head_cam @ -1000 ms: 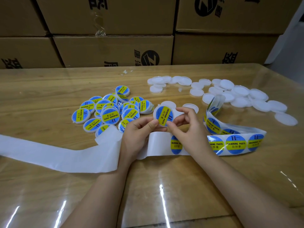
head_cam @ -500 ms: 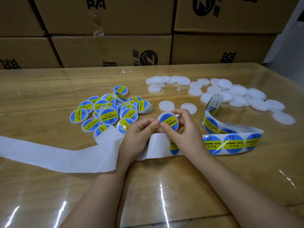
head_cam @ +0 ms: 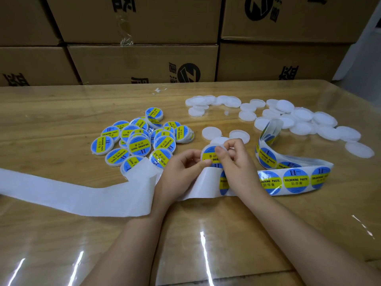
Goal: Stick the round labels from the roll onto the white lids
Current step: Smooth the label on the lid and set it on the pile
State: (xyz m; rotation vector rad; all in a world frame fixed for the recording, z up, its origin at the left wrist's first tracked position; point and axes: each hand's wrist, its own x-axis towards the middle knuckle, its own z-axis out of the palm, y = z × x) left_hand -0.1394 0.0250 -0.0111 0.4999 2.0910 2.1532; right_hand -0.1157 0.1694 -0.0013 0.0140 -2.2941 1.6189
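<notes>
Between my two hands is a white lid [head_cam: 209, 155] with a blue and yellow round label on it. My left hand [head_cam: 181, 172] pinches its left edge with thumb and curled fingers. My right hand [head_cam: 235, 164] holds its right side, the thumb pressing on the label. The label strip [head_cam: 292, 180] runs from under my right hand to the right, with several labels on it. Its bare white backing [head_cam: 72, 195] trails off to the left. Several labelled lids [head_cam: 140, 139] are heaped at centre left. Several plain white lids [head_cam: 305, 122] lie at the back right.
Two plain lids [head_cam: 212, 133] lie just behind my hands. Stacked cardboard boxes [head_cam: 144, 62] line the far edge of the wooden table [head_cam: 206, 234], which has a glossy clear cover. A small white scrap [head_cam: 159, 90] lies near the boxes.
The lid has come down from a raised, tilted pose to low between my hands. My right thumb has moved onto the label.
</notes>
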